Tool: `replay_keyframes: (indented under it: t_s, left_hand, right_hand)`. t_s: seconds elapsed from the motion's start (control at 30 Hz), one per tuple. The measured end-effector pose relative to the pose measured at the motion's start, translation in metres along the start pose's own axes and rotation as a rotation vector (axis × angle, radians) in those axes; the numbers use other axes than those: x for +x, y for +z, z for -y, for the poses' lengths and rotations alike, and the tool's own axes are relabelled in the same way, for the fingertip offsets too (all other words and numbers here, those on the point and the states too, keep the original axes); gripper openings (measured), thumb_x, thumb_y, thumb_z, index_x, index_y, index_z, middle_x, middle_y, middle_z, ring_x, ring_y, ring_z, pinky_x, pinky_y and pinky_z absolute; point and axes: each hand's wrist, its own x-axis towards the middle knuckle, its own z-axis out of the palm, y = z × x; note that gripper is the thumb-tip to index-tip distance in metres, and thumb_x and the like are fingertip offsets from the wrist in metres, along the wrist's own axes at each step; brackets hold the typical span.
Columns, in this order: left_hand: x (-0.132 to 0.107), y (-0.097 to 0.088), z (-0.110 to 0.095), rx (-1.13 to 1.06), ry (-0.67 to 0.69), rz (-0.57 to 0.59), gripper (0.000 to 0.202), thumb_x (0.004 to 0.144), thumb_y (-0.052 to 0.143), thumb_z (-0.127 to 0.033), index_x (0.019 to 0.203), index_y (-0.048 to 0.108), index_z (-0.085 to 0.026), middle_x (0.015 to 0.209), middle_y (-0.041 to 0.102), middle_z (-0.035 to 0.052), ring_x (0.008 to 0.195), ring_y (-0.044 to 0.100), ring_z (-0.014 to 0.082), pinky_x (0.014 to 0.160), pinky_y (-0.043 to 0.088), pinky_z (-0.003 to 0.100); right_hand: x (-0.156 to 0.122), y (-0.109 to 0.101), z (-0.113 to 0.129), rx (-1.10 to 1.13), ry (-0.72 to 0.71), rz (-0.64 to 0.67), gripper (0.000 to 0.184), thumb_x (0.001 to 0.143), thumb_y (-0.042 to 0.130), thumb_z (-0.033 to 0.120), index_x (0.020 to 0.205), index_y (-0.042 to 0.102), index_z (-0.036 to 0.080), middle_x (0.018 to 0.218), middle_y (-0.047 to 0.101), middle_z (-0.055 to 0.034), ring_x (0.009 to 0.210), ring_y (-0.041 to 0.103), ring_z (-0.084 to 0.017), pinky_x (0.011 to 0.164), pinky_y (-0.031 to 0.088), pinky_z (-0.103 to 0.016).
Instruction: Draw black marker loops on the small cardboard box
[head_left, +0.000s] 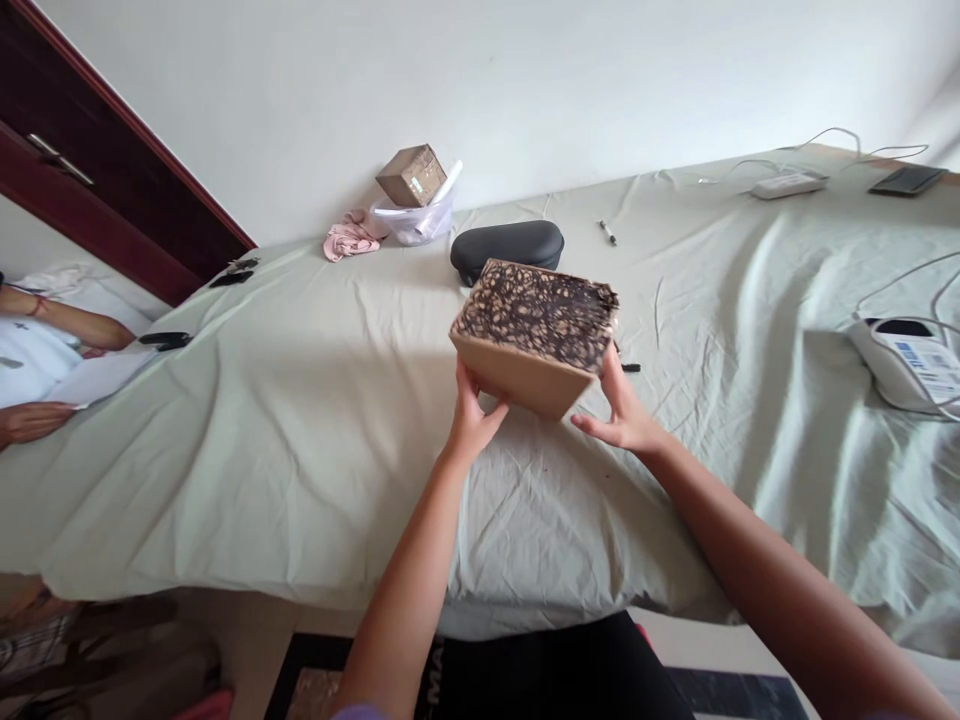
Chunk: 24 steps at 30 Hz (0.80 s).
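Note:
A brown cardboard box, its upper face covered in a black-and-tan blotchy pattern, is held tilted above the pale green cloth. Its upper right edge looks frayed. My left hand grips the lower left side, thumb along the front and most fingers out of sight behind it. At the right end, my right hand presses its fingers against the side while the thumb points toward the bottom corner. Just past the right hand lies a small black object, partly hidden. Directly behind the box is a black hard case.
Against the wall, a clear plastic tub holds a smaller brown box, beside a pink cloth. A marker lies farther back. White corded devices sit right. At left, another person's hand holds paper.

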Motion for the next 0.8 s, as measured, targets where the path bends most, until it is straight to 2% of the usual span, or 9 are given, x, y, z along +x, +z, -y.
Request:
replay_keyframes:
  t_s: [0.07, 0.13, 0.2, 0.27, 0.37, 0.5, 0.57, 0.7, 0.8]
  left_hand:
    - [0.005, 0.000, -0.001, -0.078, 0.009, -0.136, 0.092, 0.085, 0.080, -0.049, 0.160, 0.030, -0.034, 0.165, 0.040, 0.0144, 0.152, 0.045, 0.0294, 0.119, 0.048, 0.045]
    - [0.008, -0.004, -0.001, -0.148, -0.054, -0.216, 0.070, 0.089, 0.072, -0.060, 0.148, 0.051, -0.030, 0.157, 0.053, 0.0134, 0.147, 0.051, 0.0302, 0.116, 0.050, 0.045]
    - [0.007, -0.009, 0.000, -0.281, -0.136, -0.140, 0.072, 0.084, 0.066, -0.078, 0.133, 0.064, -0.025, 0.141, 0.066, 0.0144, 0.138, 0.059, 0.0327, 0.115, 0.051, 0.047]
    - [0.005, -0.013, 0.001, -0.410, -0.168, 0.011, 0.090, 0.067, 0.070, -0.090, 0.127, 0.066, -0.023, 0.130, 0.071, 0.0158, 0.130, 0.065, 0.0355, 0.110, 0.054, 0.048]
    - [0.003, -0.014, -0.002, -0.391, -0.172, 0.059, 0.098, 0.048, 0.093, -0.077, 0.124, 0.065, -0.021, 0.123, 0.075, 0.0149, 0.123, 0.069, 0.0355, 0.103, 0.059, 0.044]
    - [0.007, -0.011, -0.014, -0.328, -0.165, -0.038, 0.089, 0.063, 0.092, -0.067, 0.134, 0.060, -0.024, 0.130, 0.073, 0.0134, 0.125, 0.069, 0.0319, 0.106, 0.057, 0.040]
    - [0.009, -0.012, -0.019, -0.329, -0.175, -0.033, 0.088, 0.074, 0.083, -0.071, 0.144, 0.055, -0.026, 0.132, 0.073, 0.0123, 0.129, 0.067, 0.0313, 0.110, 0.055, 0.041]
    - [0.009, -0.016, -0.024, -0.332, -0.242, 0.011, 0.080, 0.090, 0.067, -0.068, 0.159, 0.041, -0.036, 0.146, 0.067, 0.0058, 0.137, 0.063, 0.0287, 0.114, 0.053, 0.044]
    - [0.008, -0.016, -0.024, -0.277, -0.271, -0.007, 0.069, 0.094, 0.062, -0.068, 0.154, 0.049, -0.037, 0.148, 0.065, 0.0025, 0.138, 0.062, 0.0281, 0.116, 0.052, 0.046]
  right_hand:
    - [0.000, 0.000, 0.005, 0.072, -0.053, -0.022, 0.105, 0.096, 0.068, 0.060, 0.171, -0.002, 0.036, 0.169, 0.036, -0.0117, 0.153, 0.040, -0.035, 0.122, 0.040, -0.060]
    - [0.000, 0.004, 0.010, 0.108, -0.063, -0.025, 0.083, 0.104, 0.061, 0.047, 0.171, 0.011, 0.041, 0.150, 0.057, -0.0103, 0.129, 0.062, -0.029, 0.110, 0.054, -0.054]
    - [0.000, 0.010, 0.014, 0.063, -0.073, -0.011, 0.064, 0.106, 0.059, 0.039, 0.165, 0.035, 0.043, 0.132, 0.064, -0.0087, 0.112, 0.067, -0.025, 0.102, 0.059, -0.049]
    - [-0.001, 0.019, 0.016, -0.012, -0.100, -0.006, 0.055, 0.106, 0.061, 0.037, 0.158, 0.048, 0.043, 0.126, 0.061, -0.0088, 0.113, 0.064, -0.025, 0.102, 0.058, -0.049]
    - [-0.004, 0.031, 0.014, -0.064, -0.100, -0.050, 0.066, 0.100, 0.070, 0.046, 0.161, 0.044, 0.044, 0.133, 0.051, -0.0102, 0.129, 0.055, -0.029, 0.109, 0.054, -0.052]
    - [-0.003, 0.032, 0.004, -0.079, 0.008, -0.191, 0.126, 0.075, 0.085, 0.072, 0.171, 0.010, 0.039, 0.159, 0.030, -0.0148, 0.149, 0.035, -0.040, 0.121, 0.039, -0.065]
    - [-0.001, 0.025, -0.002, 0.012, 0.098, -0.234, 0.140, 0.068, 0.087, 0.077, 0.172, 0.002, 0.035, 0.167, 0.025, -0.0170, 0.152, 0.032, -0.043, 0.121, 0.037, -0.067]
    - [-0.002, 0.008, -0.011, 0.387, 0.341, -0.096, 0.110, 0.073, 0.080, 0.079, 0.160, 0.039, 0.025, 0.153, 0.053, -0.0187, 0.139, 0.054, -0.041, 0.114, 0.049, -0.061]
    - [-0.006, 0.004, -0.008, 0.506, 0.425, 0.125, 0.094, 0.073, 0.078, 0.081, 0.144, 0.058, 0.022, 0.136, 0.068, -0.0154, 0.126, 0.065, -0.040, 0.110, 0.055, -0.058]
